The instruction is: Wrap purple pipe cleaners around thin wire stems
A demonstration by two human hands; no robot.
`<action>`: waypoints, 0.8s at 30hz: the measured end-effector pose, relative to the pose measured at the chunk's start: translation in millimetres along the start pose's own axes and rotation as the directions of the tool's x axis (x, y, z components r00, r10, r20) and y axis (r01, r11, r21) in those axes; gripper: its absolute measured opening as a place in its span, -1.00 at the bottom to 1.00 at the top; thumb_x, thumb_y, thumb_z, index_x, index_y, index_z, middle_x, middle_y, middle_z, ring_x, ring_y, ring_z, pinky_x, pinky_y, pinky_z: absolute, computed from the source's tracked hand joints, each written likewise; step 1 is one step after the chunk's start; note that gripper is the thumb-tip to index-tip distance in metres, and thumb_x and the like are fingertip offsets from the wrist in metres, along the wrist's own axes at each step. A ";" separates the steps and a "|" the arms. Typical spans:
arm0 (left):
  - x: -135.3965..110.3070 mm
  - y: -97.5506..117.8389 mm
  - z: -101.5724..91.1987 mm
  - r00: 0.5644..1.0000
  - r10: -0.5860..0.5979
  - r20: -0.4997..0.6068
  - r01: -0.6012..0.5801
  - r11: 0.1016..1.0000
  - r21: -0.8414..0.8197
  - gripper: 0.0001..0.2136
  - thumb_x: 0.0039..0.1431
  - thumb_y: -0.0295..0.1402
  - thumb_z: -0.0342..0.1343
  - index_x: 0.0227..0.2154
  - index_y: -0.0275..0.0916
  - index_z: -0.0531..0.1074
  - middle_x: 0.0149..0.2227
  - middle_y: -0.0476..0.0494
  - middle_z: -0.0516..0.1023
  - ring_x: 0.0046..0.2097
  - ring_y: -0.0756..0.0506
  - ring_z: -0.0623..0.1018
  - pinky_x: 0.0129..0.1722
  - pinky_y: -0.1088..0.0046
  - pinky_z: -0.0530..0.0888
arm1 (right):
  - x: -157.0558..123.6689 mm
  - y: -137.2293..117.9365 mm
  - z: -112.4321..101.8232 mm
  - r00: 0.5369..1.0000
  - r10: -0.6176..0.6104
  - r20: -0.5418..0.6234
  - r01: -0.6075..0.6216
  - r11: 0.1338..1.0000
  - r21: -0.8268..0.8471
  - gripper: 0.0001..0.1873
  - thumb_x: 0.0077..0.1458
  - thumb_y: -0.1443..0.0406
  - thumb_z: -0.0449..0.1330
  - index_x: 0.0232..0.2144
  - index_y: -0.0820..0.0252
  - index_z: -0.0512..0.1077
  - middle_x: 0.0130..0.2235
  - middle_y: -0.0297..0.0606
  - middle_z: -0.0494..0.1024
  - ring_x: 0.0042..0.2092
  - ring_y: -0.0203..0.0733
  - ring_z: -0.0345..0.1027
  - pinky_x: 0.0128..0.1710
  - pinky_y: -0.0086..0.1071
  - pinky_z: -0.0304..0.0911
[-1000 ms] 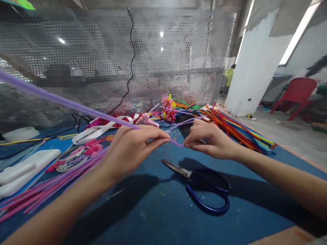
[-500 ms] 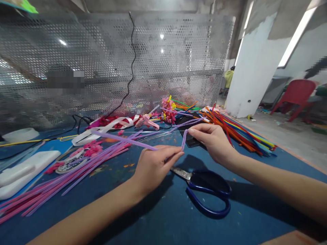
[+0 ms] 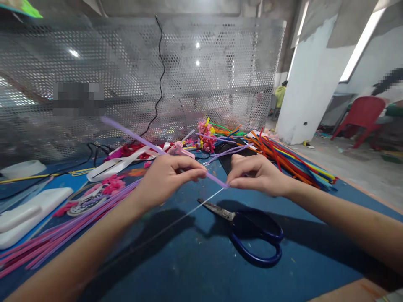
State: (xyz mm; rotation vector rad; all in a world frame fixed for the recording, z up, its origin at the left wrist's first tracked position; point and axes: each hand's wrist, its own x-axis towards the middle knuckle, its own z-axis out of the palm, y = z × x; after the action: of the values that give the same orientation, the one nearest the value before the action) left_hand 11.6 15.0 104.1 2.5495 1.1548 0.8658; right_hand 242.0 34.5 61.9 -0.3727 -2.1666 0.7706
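Note:
A light purple pipe cleaner (image 3: 135, 136) runs through the pinch of my left hand (image 3: 171, 176), its free end rising to the upper left. My right hand (image 3: 260, 174) pinches its other end between thumb and fingers. From that same pinch a thin pale wire or thread (image 3: 189, 214) slants toward the lower left and fades into blur. Below my hands lie scissors with dark blue handles (image 3: 256, 237) on the blue table (image 3: 195, 268), blades pointing to the upper left.
Pink and purple pipe cleaners (image 3: 75, 222) lie at left near a white device (image 3: 31, 214). Behind my hands are white ribbon (image 3: 110, 170), a pink glue gun (image 3: 182, 149) and fuzzy flowers (image 3: 206, 136). Coloured pipe cleaners (image 3: 289, 159) lie at right; a perforated metal panel (image 3: 195, 92) stands behind.
My left hand has moved up and left, tilting the pipe cleaner's free end higher. My right hand has moved lower. The bent end now appears straighter, and the pale strand shows below it.

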 end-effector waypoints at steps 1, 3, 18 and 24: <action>1.5 -3.2 2.1 0.999 -0.019 0.030 0.022 0.997 -0.079 -0.86 0.10 -0.34 0.10 -0.47 -0.22 0.53 -0.50 0.04 0.59 -0.46 0.04 0.54 -0.49 0.63 0.41 | 0.0 1.6 2.1 0.994 0.066 -0.092 -0.054 0.990 0.133 -0.91 0.02 0.31 0.21 -0.46 0.21 0.50 -0.50 -0.35 0.43 -0.44 -0.36 0.16 -0.43 -0.43 0.08; 1.2 -6.7 9.8 0.999 -0.023 0.048 0.030 0.986 -0.165 -0.85 0.10 -0.35 0.09 -0.47 -0.25 0.52 -0.52 0.02 0.59 -0.46 0.03 0.55 -0.49 0.62 0.43 | 0.2 6.6 8.0 0.928 0.250 -0.277 -0.139 0.920 0.366 -0.89 -0.05 0.26 0.25 -0.50 0.19 0.49 -0.52 -0.38 0.39 -0.48 -0.38 0.16 -0.49 -0.46 0.06; -14.7 9.4 27.5 0.961 0.245 -0.132 -0.168 0.889 0.425 -0.85 0.18 -0.33 0.01 -0.34 -0.20 0.49 -0.34 0.04 0.60 -0.29 -0.01 0.56 -0.30 0.54 0.39 | -10.3 21.6 19.6 0.988 0.055 -0.142 -0.135 0.753 -0.644 -0.75 0.12 0.29 0.10 -0.16 0.11 0.49 -0.40 -0.28 0.56 -0.40 -0.26 0.36 -0.42 -0.43 0.14; -15.8 9.7 28.4 0.987 0.147 -0.066 -0.110 0.914 0.391 -0.82 0.20 -0.29 -0.02 -0.30 -0.16 0.48 -0.30 0.07 0.60 -0.27 0.01 0.56 -0.31 0.58 0.38 | -10.9 26.3 25.2 0.999 -0.035 0.001 0.026 0.729 -0.684 -0.79 0.16 0.34 0.04 -0.29 0.22 0.48 -0.39 -0.22 0.49 -0.32 -0.26 0.30 -0.35 -0.43 0.14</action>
State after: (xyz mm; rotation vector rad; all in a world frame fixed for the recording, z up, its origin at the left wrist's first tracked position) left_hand 26.2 -1.9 78.5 2.9606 1.3106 0.8680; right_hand 230.1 39.2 26.1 -0.7074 -2.3780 -0.1026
